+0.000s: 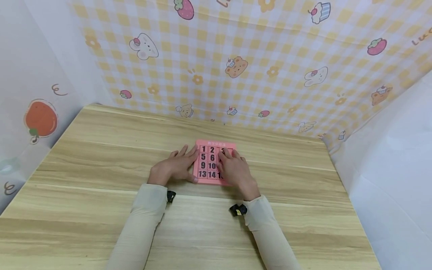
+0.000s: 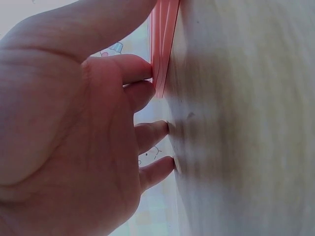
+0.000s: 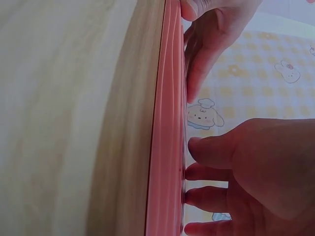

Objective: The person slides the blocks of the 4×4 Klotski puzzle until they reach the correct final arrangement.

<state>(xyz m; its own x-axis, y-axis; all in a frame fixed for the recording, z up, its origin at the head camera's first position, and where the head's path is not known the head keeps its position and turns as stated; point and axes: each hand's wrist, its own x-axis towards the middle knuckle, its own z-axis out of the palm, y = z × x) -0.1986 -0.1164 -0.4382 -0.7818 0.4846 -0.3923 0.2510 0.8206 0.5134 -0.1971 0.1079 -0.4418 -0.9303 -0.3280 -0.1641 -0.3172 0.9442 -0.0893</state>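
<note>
A pink sliding number puzzle [image 1: 215,182] lies flat on the wooden table in the head view, black numbers on its tiles. Along its left side spreads my left hand [image 1: 177,165], thumb at the near left corner and fingertips against the left frame. In the left wrist view two fingertips meet the pink edge [image 2: 162,49], while the other two reach down to the tabletop. My right hand [image 1: 234,168] lies over the right-hand columns and hides several tiles. Its fingertips touch the puzzle's top face, as the right wrist view shows, with thumb and fingers [image 3: 206,199] extended.
The wood-grain table [image 1: 287,180] surrounds the puzzle. Behind it hangs a yellow checked cloth [image 1: 209,67] with cartoon prints, and pale sheets [image 1: 388,168] stand at both sides. Each sleeve cuff carries a small black device [image 1: 171,196].
</note>
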